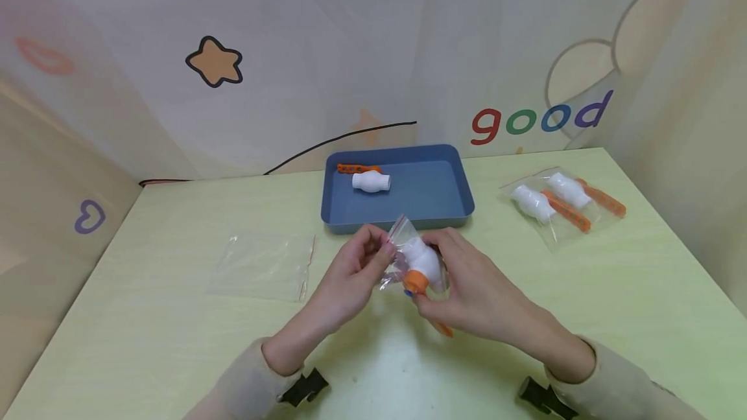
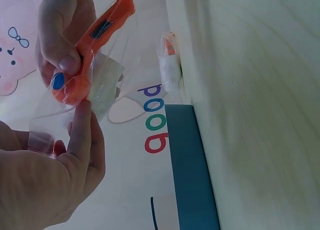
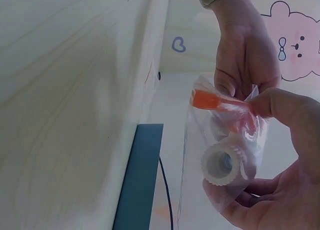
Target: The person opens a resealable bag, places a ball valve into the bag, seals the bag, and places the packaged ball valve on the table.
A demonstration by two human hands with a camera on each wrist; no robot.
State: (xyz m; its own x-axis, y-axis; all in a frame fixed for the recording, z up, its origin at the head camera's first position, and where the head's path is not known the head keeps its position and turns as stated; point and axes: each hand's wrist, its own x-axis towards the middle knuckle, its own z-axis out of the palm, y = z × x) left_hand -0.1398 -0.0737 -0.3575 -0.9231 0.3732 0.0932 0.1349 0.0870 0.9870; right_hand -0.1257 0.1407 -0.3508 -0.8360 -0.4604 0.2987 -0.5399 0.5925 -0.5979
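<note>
- Fingers of the left hand (image 1: 350, 280) are bent, thumb and fingertip brought together on the edge of a clear bag (image 1: 404, 228); no gap shows at the pinch.
- Right hand (image 1: 475, 287) curls round the white valve (image 1: 425, 258) through the film, spread about as wide as the body, thumb by its orange handle (image 3: 215, 100).
- Position: bagged valve lies just below and right of the head frame's centre, on the near side of the blue tray (image 1: 428, 190).
- Handling (judged): body looks like hard moulded plastic, probably light, stiff and not fragile. Film looks thin, limp and slick; valve may slide inside it.
- Hold: best round the swollen middle or ribbed end collar (image 3: 209, 165); handle may swivel, so a poor sole grip.
- Bag: suits a light pinch at its red-lined edge; hard pulling could tear it. Cannot tell whether its mouth is sealed.
</note>
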